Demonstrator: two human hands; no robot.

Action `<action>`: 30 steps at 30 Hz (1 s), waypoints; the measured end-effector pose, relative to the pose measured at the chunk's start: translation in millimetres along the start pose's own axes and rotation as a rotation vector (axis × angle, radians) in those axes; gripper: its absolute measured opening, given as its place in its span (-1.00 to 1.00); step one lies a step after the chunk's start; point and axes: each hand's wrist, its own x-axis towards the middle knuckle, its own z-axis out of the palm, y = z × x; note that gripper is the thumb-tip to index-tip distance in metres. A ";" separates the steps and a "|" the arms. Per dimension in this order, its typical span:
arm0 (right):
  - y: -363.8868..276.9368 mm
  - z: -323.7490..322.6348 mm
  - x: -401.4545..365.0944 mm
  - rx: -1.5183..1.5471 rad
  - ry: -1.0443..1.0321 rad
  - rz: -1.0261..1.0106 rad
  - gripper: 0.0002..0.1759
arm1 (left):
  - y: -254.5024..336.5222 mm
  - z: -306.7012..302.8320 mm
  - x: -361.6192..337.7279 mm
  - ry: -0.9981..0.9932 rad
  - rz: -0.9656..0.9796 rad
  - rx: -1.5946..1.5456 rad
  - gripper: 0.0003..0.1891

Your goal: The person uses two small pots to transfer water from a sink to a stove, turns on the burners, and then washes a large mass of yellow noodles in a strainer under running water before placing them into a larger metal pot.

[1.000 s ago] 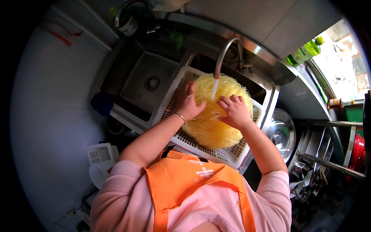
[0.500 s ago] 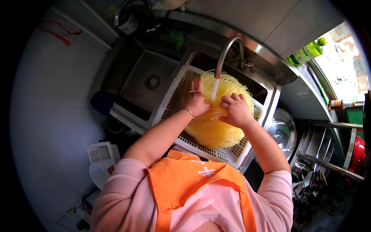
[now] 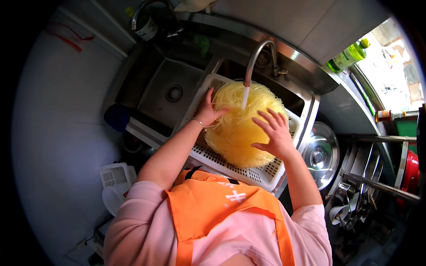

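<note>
A big rounded heap of thin yellow noodles [image 3: 237, 144] lies in a white slotted basket [image 3: 264, 178], which rests over the right sink basin. Water [image 3: 245, 96] runs from the curved tap [image 3: 252, 66] onto the top of the heap. My left hand [image 3: 210, 111] is at the heap's left side, thumb and fingers apart, with the thumb against the strands. On the right, my right hand [image 3: 276, 134] is spread over the noodles, its fingers stretched out and gripping nothing. Whether its fingertips touch the strands is hard to tell.
A second sink basin [image 3: 166, 95] with a drain lies to the left. A round metal lid [image 3: 320, 155] stands right of the basket. Beyond it, a metal rack holds pans and ladles. A green bottle [image 3: 348, 56] is by the window, and another tap [image 3: 173, 17] at the back left.
Both hands have moved apart, from the middle of the heap out to its sides. Their fingers have opened and let go of the noodles. Water still runs.
</note>
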 end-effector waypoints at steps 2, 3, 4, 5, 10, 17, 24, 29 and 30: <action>12.3 -3.2 -22.5 0.139 0.157 0.121 -0.18 | -12.7 -6.4 -4.4 -0.039 -0.082 -0.059 -0.03; 23.1 1.0 -35.4 0.257 0.284 0.233 -0.24 | -17.8 -9.2 -8.5 -0.075 -0.168 -0.117 -0.03; 34.9 9.2 -46.8 0.399 0.426 0.369 -0.40 | -22.8 -12.3 -16.6 -0.058 -0.148 -0.106 -0.25; 56.1 30.3 -63.6 0.541 0.484 0.619 -0.57 | -28.2 -16.1 -21.1 -0.062 -0.148 -0.107 -0.25; 88.8 101.5 -91.3 0.988 0.316 1.165 -0.51 | -18.4 -10.6 -39.4 0.000 -0.366 -0.429 -0.50; 71.4 105.5 -56.9 1.857 0.401 1.178 -0.29 | -54.1 11.1 -29.2 0.015 -0.414 -0.251 -0.35; 61.2 102.2 -47.6 1.915 0.352 1.048 -0.28 | -47.8 13.1 -26.4 -0.052 -0.395 -0.453 -0.24; 55.2 106.7 -45.5 1.708 0.324 0.973 -0.38 | -61.7 11.5 -33.5 -0.049 -0.606 -0.576 -0.23; 39.6 86.6 -36.1 1.513 0.293 0.884 -0.38 | -71.3 14.0 -35.3 -0.107 -0.656 -0.732 -0.23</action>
